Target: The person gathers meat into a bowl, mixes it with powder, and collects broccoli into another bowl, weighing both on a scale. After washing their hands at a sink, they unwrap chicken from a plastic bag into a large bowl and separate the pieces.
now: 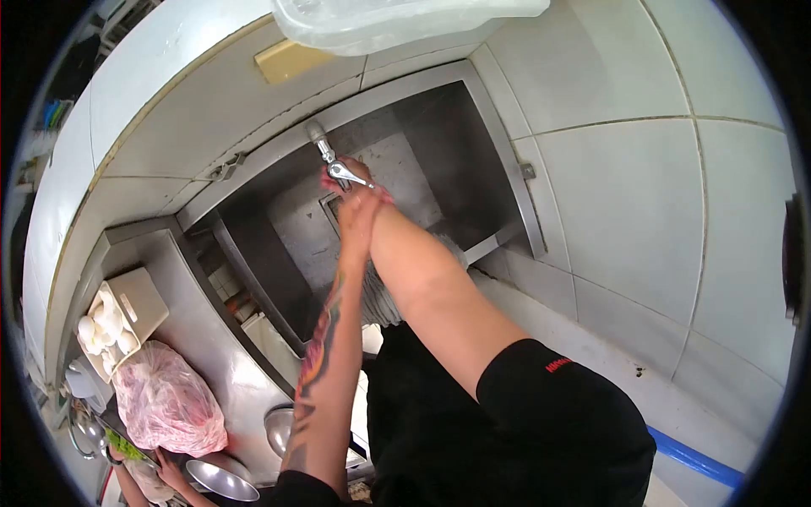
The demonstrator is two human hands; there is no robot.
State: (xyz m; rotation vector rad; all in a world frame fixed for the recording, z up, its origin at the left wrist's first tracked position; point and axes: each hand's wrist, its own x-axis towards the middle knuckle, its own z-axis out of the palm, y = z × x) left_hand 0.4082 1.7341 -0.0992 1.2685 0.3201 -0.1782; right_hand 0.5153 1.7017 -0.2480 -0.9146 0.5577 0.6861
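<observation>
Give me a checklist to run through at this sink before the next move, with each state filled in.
1. Both hands in over the sink: ok, the left hand and right hand are close together by the faucet.
2. Hands empty: cannot tell, the faucet and the hands' overlap hide the fingers.
3. Water running: cannot tell, no clear stream shows.
4. Sleeves clear of the basin: ok, the right sleeve ends well short of it.
5. Basin floor spotless: not ok, small dark marks or bits show.
6. Plastic bag clear of the sink: ok, on the side counter.
</observation>
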